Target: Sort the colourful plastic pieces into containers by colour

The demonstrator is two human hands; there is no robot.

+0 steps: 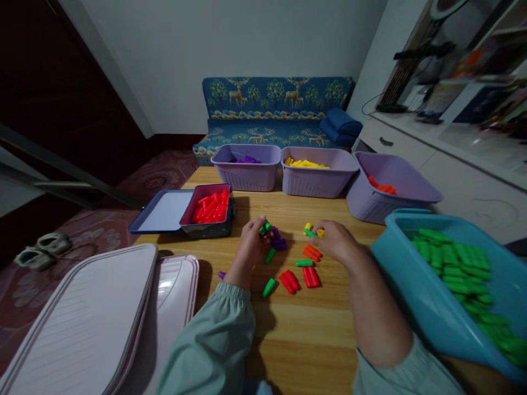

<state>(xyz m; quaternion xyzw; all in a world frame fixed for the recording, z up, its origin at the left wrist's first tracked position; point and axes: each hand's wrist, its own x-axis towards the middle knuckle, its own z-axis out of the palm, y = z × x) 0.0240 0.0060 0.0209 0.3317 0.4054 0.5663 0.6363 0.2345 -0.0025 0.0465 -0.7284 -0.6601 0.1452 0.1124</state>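
My left hand (252, 241) is closed around a few small green plastic tubes (265, 228), their hollow ends showing. Purple tubes (279, 243) lie just beside it, partly hidden by the fingers. My right hand (335, 240) pinches at a green tube (310, 233) next to yellow tubes (307, 226); its fingertips are partly hidden. On the wooden table between my forearms lie orange tubes (312, 253), two groups of red tubes (289, 281) and several loose green tubes (269, 287). One purple tube (221, 275) shows by my left wrist.
Lilac bins with purple (246, 184), yellow (315, 186) and orange pieces (382, 185) line the table's far side. A teal bin (411, 280) of green pieces stands right. Left are an open case (208, 230) of red pieces and white lids (90, 312). Behind is a sofa (263, 131).
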